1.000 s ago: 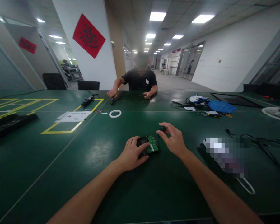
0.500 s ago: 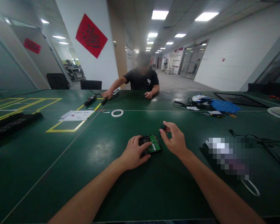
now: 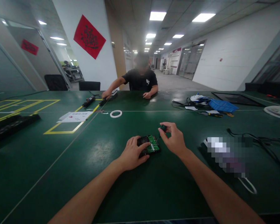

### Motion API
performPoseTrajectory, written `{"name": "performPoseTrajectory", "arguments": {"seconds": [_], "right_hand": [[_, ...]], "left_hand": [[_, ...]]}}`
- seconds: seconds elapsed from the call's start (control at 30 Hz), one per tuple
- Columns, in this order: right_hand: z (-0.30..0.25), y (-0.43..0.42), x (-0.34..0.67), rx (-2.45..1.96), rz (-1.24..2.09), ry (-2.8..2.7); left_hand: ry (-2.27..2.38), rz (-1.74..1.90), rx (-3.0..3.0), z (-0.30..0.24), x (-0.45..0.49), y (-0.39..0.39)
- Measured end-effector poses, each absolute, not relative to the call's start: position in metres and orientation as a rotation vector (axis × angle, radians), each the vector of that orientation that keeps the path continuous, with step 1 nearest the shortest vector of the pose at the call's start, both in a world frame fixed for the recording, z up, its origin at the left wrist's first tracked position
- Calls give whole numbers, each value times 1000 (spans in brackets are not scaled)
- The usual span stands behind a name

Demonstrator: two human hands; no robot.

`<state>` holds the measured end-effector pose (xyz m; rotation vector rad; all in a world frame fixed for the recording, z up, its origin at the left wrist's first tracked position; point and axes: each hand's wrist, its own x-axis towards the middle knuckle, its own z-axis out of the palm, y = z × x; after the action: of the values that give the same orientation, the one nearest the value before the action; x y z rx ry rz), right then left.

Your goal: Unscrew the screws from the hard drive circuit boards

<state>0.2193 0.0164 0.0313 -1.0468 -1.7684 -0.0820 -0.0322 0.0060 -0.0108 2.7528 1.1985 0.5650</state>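
A small black device with a green circuit board (image 3: pixel 150 146) lies on the green table (image 3: pixel 88 174) in front of me. My left hand (image 3: pixel 132 154) rests on its left side, thumb and fingers closed around its edges. My right hand (image 3: pixel 174 139) pinches the dark round handle of a small screwdriver (image 3: pixel 162 129), whose thin shaft slants down to the right edge of the board.
A person in a black shirt (image 3: pixel 141 81) sits across the table, one hand on a dark tool. A white tape ring (image 3: pixel 116 114), a paper sheet (image 3: pixel 74 116), a blue tray (image 3: pixel 221 105), cables (image 3: pixel 263 141) and a black tray (image 3: pixel 11 123) lie around.
My right hand with the screwdriver has shifted only slightly above the board. The person opposite has moved a hand to the left along the table.
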Motion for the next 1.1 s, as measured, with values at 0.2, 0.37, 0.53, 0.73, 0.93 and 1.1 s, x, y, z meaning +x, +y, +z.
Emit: {"name": "performPoseTrajectory", "arguments": {"seconds": [0.2, 0.37, 0.53, 0.73, 0.93, 1.1], "right_hand": [[32, 13, 217, -1027, -64, -1821], [29, 16, 215, -1028, 31, -1711], [27, 15, 216, -1068, -89, -1765], [27, 20, 215, -1015, -128, -1745], [33, 15, 218, -1021, -215, -1843], [33, 15, 217, -1053, -140, -1789]], "left_hand": [[1188, 576, 2756, -11, -32, 6], [1187, 586, 2741, -11, -31, 7], [1182, 587, 2744, -11, -32, 7], [1186, 584, 2759, -12, -33, 7], [1189, 559, 2754, -12, -33, 7], [1186, 573, 2750, -12, -33, 7]]}}
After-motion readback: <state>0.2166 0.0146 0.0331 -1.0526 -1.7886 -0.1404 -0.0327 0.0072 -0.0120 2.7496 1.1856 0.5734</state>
